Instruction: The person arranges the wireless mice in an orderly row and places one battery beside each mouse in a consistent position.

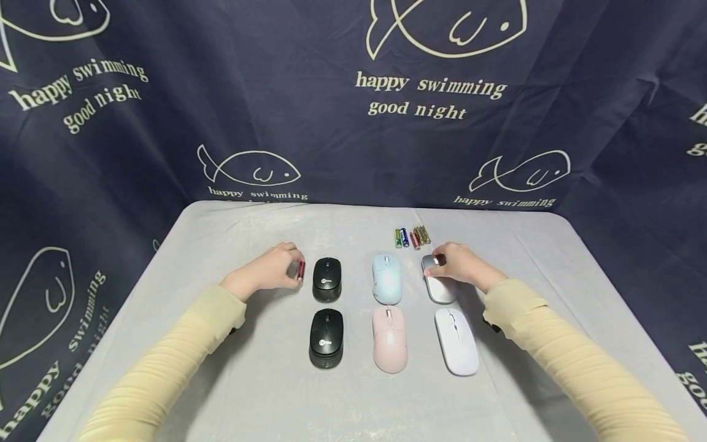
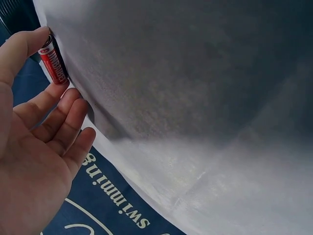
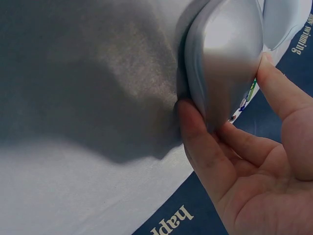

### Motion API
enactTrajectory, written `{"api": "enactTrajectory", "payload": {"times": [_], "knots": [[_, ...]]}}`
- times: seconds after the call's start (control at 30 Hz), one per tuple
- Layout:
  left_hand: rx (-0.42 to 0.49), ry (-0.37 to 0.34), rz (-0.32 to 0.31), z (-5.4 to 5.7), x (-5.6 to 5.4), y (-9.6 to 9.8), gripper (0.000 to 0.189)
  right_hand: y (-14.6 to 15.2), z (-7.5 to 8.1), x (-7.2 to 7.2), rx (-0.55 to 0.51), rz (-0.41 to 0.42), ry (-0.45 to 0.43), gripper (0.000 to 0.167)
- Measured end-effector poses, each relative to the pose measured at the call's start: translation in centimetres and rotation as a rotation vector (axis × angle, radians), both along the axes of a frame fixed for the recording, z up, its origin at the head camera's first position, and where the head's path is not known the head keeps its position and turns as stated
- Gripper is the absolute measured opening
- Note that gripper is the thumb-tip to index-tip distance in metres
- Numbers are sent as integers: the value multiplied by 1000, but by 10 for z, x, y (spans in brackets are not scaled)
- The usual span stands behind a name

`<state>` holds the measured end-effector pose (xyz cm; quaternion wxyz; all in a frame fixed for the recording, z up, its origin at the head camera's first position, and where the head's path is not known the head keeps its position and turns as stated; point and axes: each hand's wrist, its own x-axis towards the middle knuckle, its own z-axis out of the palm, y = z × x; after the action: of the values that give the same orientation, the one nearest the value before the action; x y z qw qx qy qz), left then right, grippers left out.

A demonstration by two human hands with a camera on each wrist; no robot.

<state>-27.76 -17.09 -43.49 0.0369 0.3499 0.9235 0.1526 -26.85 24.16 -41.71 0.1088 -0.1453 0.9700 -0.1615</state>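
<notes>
Pale yellow left sleeve [image 1: 166, 362] and matching right sleeve [image 1: 585, 362] nearest of all, stretched forward over a light grey surface [image 1: 386, 408]. Next, on the near side of the right hand [image 1: 463, 264], a white mouse [image 1: 456, 344], lying flat; also nearer than that hand but farther to its left, a pink mouse [image 1: 390, 347]. Nearer than the left hand [image 1: 270, 268] and to its right, a black mouse [image 1: 326, 334] with a pale logo.

In the left hand, a red battery [image 2: 53, 64] — pinched end to end between thumb and index finger, other fingers loosely bent beside it. Hard to tell whether touching the surface. In the right hand, a silver mouse [image 3: 232, 49], gripped about its far end, thumb on one side and fingers on the other.

Just right of the left hand's fingertips, a second black mouse [image 1: 327, 276]. Between both hands — nearer to the right one — a light blue mouse [image 1: 388, 281].

Beyond the right hand and slightly to its left, more batteries [image 1: 405, 237] in a small cluster: green, blue, red, then a gold-coloured pair. Past both hands, dark blue fabric [image 1: 320, 123], printed with pale fish outlines [image 1: 262, 176] and lettering [image 1: 431, 86].
</notes>
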Motion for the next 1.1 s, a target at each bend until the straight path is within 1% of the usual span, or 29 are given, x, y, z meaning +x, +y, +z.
{"api": "enactTrajectory", "payload": {"times": [0.2,0.4,0.6,0.8,0.9,1.1], "knots": [[-12,-8,18,-1,0,-1,47,-1,1,-1,-3,2,1,57],[-14,-11,17,-1,0,-1,51,-1,0,-1,-2,-3,-8,58],[-16,-14,25,4,2,0,57,-1,-1,-1,-1,-2,-10,59],[-37,-16,23,18,-2,6,63,0,-2,0,-7,-6,-11,58],[-50,-19,23,28,-4,11,64,0,-2,0,-9,-3,-6,58],[-68,17,12,49,-10,21,61,1,-2,-1,-6,-4,-9,58]]}}
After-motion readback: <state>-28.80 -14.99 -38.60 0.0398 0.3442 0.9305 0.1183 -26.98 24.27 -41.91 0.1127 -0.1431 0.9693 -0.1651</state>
